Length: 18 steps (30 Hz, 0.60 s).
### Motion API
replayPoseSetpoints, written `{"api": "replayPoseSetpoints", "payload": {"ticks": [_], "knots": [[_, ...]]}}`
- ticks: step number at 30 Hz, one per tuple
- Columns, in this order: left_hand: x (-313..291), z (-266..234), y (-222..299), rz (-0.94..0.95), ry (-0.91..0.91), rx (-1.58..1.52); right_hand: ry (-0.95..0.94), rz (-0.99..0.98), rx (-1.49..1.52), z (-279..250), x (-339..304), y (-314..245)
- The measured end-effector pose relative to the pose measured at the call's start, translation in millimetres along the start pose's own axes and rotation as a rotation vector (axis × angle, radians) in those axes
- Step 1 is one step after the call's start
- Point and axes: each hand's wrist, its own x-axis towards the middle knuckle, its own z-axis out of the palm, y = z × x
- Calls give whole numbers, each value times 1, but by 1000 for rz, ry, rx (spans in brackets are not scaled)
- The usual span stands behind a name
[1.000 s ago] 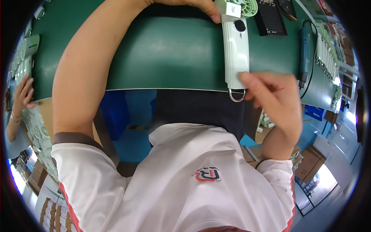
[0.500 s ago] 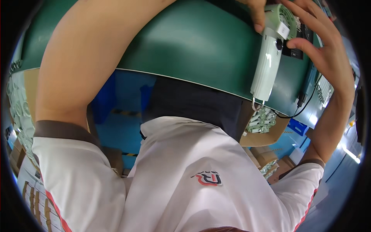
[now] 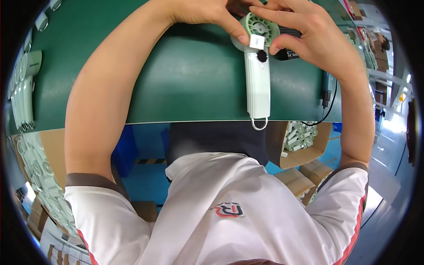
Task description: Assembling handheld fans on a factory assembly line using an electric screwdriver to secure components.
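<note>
A small handheld fan lies on the green tabletop, its pale green round grille at the far end and its white handle toward me. A white label sits just above a dark round button, and a loop hangs past the table's front edge. On the left of the fan's head, my left hand presses its thumb on the rim; its other fingers are mostly hidden. My right hand curves round the head's right side, forefinger at the far rim and thumb near the label. Both hands are closed on the fan.
Several similar fans line the table's left end. A dark tool with a cord lies to the right. Below the edge are a carton of pale parts at right and a heap of pale green parts at left.
My view has shifted, so the fan and both hands appear farther left. The fan's handle now points more squarely toward me. Both hands remain at its head.
</note>
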Motion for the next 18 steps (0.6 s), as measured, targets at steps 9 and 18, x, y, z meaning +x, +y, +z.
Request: {"api": "replayPoseSetpoints", "payload": {"ticks": [9, 18], "knots": [[5, 10, 11, -83, 83, 3, 642, -334, 51, 26, -27, 7], [11, 28, -4, 118, 262, 291, 669, 14, 361, 62, -44, -20]]}}
